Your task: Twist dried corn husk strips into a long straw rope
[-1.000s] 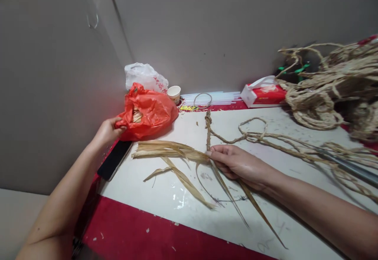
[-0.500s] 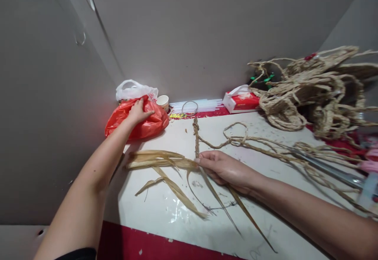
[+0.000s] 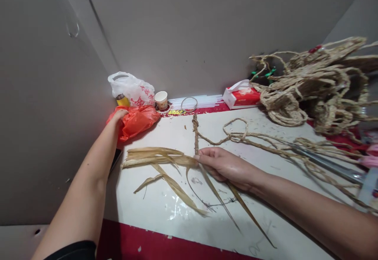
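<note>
My right hand [image 3: 217, 161] pinches the lower end of a short braided cord [image 3: 196, 136] between thumb and fingers, where it meets dry tan leaf strips [image 3: 156, 158]. Loose strips fan out to the left, and narrow ones hang below the hand. My left hand [image 3: 119, 114] reaches to the crumpled red plastic bag [image 3: 138, 120] at the back left. Its fingers are mostly hidden in the red plastic, so their grip does not show. A thin twisted cord [image 3: 214, 145] runs right from the braid.
Behind the red bag lie a white plastic bag [image 3: 134, 89] and a yellow item [image 3: 122, 100]. A paper cup [image 3: 161, 100], clear sticks [image 3: 203, 101] and a tissue pack [image 3: 242, 94] line the wall. Coiled rope [image 3: 319, 87] heaps at the right, near a metal tool [image 3: 330, 165].
My left hand has moved from on top of the red bag to its left side, and the bag has sunk and shifted left. A yellow item now shows behind it. My right hand stays put.
</note>
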A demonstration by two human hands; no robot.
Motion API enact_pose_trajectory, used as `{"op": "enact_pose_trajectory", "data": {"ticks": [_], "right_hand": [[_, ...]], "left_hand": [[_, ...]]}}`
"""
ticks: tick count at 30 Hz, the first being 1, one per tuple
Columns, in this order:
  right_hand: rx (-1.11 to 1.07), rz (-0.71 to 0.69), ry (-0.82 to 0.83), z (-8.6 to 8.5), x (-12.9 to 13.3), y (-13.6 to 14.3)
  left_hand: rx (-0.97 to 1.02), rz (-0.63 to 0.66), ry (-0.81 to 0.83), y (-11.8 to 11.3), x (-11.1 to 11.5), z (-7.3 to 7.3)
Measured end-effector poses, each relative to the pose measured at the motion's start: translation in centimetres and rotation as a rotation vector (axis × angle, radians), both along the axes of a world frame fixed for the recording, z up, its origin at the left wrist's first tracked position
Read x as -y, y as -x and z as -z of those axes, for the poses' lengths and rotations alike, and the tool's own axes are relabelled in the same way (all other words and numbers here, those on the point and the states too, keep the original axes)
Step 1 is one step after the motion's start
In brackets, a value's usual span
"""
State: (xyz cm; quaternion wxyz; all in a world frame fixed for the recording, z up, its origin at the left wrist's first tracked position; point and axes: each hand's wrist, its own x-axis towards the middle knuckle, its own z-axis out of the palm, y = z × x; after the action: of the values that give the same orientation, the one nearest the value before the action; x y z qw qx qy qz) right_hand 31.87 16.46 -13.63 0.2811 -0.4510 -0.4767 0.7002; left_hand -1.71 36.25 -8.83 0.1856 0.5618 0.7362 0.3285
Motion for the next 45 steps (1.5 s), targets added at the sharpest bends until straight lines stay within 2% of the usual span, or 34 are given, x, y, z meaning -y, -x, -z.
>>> {"op": "enact_pose_trajectory", "data": {"ticks": [4,7,10,13,15,17,19,22,25,27,29,31,32,34,36,39,42,45], "right_hand": [[-0.015,0.002,0.009,-0.1,0.0,0.0],[-0.012,0.012,0.014,0.0,-0.1,0.0],[0.0,0.021,0.0,0.1,-0.2,0.0],[0.009,0.024,-0.001,0.0,-0.2,0.0],[0.008,0.024,-0.006,-0.1,-0.2,0.0],[0.002,0.025,-0.009,-0.1,-0.2,-0.1],[-0.005,0.026,0.003,-0.1,-0.1,-0.1],[-0.016,0.019,0.008,0.1,-0.2,-0.2],[-0.031,0.006,-0.007,0.4,-0.2,-0.2],[-0.037,0.003,-0.012,0.5,-0.2,-0.2],[-0.034,0.006,-0.015,0.5,-0.2,-0.2],[-0.028,0.012,-0.01,0.5,-0.2,-0.3],[-0.025,0.015,-0.006,0.5,-0.2,-0.3],[-0.019,0.016,-0.004,0.4,-0.2,-0.3],[-0.015,0.02,-0.007,0.3,-0.2,-0.3],[-0.014,0.038,0.001,0.0,-0.2,-0.2],[-0.01,0.046,0.009,-0.3,-0.1,0.0],[-0.001,0.038,0.004,-0.5,0.0,0.1]], "left_hand": [[-0.307,0.011,0.029,-1.7,0.4,1.9],[-0.503,0.077,0.04,-2.8,1.4,2.4],[-0.613,0.208,0.101,-2.6,2.8,1.8],[-0.664,0.345,0.17,-1.7,4.5,0.4],[-0.742,0.356,0.195,-1.6,6.0,-0.6],[-0.945,0.309,0.184,-2.1,7.8,-1.5],[-1.139,0.274,0.113,-3.3,9.7,-2.4],[-1.187,0.274,-0.161,-5.7,12.2,-2.8],[-1.145,0.438,-0.385,-7.5,13.1,-1.6],[-1.136,0.52,-0.383,-7.8,12.2,-0.1],[-1.11,0.542,-0.308,-7.1,10.3,1.5],[-1.042,0.547,-0.191,-5.7,7.8,2.8],[-0.998,0.592,-0.112,-4.9,6.5,3.3],[-0.906,0.57,-0.087,-3.4,4.0,4.0],[-0.855,0.522,-0.104,-2.4,2.1,4.4],[-0.842,0.461,-0.112,-1.8,0.5,4.7],[-0.865,0.426,-0.091,-2.1,0.3,4.7],[-0.908,0.436,-0.062,-2.5,1.0,4.3]]}}
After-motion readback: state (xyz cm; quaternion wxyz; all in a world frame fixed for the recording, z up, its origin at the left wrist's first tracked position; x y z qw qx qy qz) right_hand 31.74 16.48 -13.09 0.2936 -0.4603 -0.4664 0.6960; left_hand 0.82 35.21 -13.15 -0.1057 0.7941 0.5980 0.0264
